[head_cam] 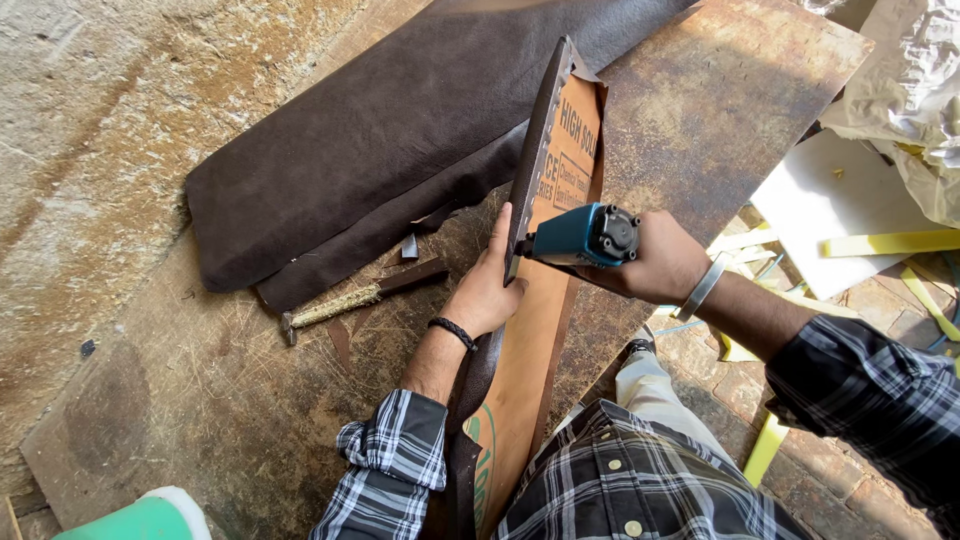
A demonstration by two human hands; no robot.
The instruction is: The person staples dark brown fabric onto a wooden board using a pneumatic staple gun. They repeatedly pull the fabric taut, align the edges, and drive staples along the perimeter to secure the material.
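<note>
A long narrow panel (548,150), wrapped in dark brown leather with brown cardboard backing, stands on edge on a worn wooden board (700,110). My left hand (487,285) presses flat against the panel's left side and steadies it. My right hand (665,262) grips a blue staple gun (580,237), its nose set against the panel's leather-wrapped edge. A row of small marks runs along that edge above the gun. A silver bangle sits on my right wrist and a black band on my left.
A dark brown leather cushion (370,150) lies on the board behind the panel. A hammer (350,300) rests left of my left hand. Yellow and white foam scraps (860,240) and crumpled plastic (915,90) lie at right. A green object (140,518) shows at bottom left.
</note>
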